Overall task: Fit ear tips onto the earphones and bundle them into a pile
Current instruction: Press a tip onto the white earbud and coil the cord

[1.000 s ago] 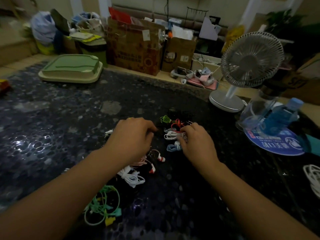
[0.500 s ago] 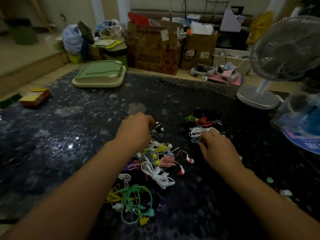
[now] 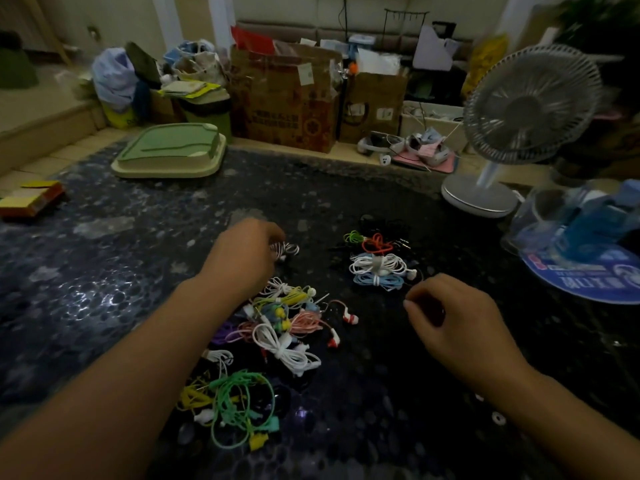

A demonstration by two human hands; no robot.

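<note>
Counter point(image 3: 104, 278): dark, speckled, glossy; far edge runs across the upper middle of the frame, with boxes point(image 3: 284, 102) on the floor beyond it.
Open room: bare counter at left and centre-top, between the tray point(image 3: 169, 152) and the hands; another bare stretch at bottom centre, between the two forearms.
Left hand point(image 3: 242, 258): centre of frame, fingers curled round a striped black-and-white bundle point(image 3: 287, 249), above the loose pile.
Right hand point(image 3: 446, 313): right of centre, fingers curled in narrow; whether it pinches anything I cannot tell.
Loose pile point(image 3: 277, 327): tangled earphones below the left hand in white, pink, yellow, purple and green; too knotted to count; two red earbuds point(image 3: 351, 318) lie at its right edge.
Bundled pile point(image 3: 375, 261): centre right, just above the right hand; four coils show plainly: green, red, white, blue; dark ones behind are unclear.
Right edge: one fan point(image 3: 519, 109), one clear bag point(image 3: 571, 220) on a blue disc.
Left edge: one small box point(image 3: 31, 199).
</note>
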